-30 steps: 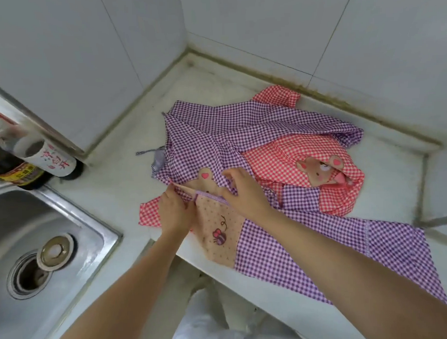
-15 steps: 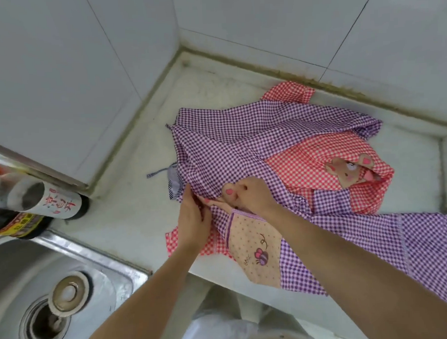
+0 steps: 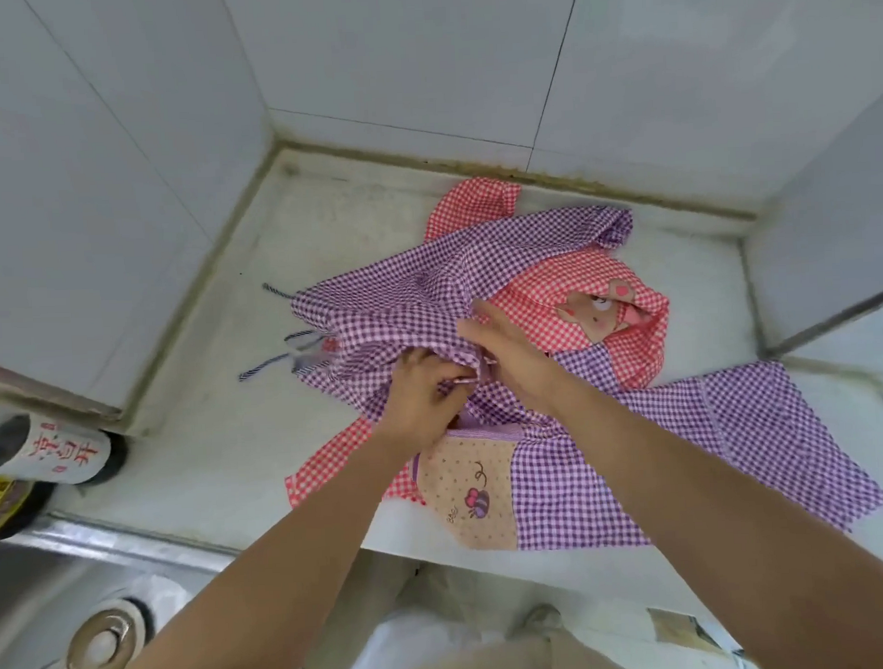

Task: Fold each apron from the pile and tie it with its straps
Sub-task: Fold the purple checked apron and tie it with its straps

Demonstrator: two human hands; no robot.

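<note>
Gathering purple apron point(image 3: 428, 284) closer than before, left hand point(image 3: 422, 400) gripping, right hand point(image 3: 515, 351) pressing

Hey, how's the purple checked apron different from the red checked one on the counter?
The purple apron lies on top, the red apron mostly beneath it. The left hand grips the purple apron and the right hand lies flat on it; the red apron is not gripped. The purple apron's beige pocket shows a bee and hangs over the counter edge; the red apron's patch is an animal face. Both are gingham and unfolded.
</note>
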